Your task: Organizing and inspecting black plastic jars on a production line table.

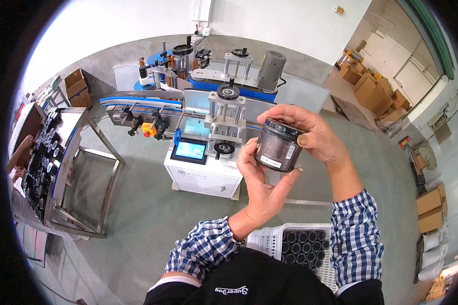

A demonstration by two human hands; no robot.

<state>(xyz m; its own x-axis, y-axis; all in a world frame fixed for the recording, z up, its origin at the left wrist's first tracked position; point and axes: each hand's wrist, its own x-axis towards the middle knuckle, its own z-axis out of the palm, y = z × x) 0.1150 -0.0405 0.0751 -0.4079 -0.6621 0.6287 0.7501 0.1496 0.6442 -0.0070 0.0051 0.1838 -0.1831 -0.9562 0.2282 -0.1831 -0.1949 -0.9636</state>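
Observation:
Both my hands hold a dark jar (pixel 278 146) with a black lid, tilted a little, in front of the machine. A dark label with a white barcode patch faces me. My left hand (pixel 264 190) supports the jar from below and the left, thumb near its base. From the right, my right hand (pixel 318 137) grips it around the lid, with the thumb on its upper side. Below my hands stands a white plastic crate (pixel 267 241) with several black-lidded jars (pixel 304 248) in rows, partly hidden by my sleeve and body.
A labelling machine (pixel 203 175) with a lit touchscreen (pixel 190 150), handwheels and a conveyor (pixel 140 103) stands ahead. At left, another person's hands (pixel 23 152) reach over a metal-framed table (pixel 104 137) covered with dark jars. Cardboard boxes (pixel 374 94) lie at the far right.

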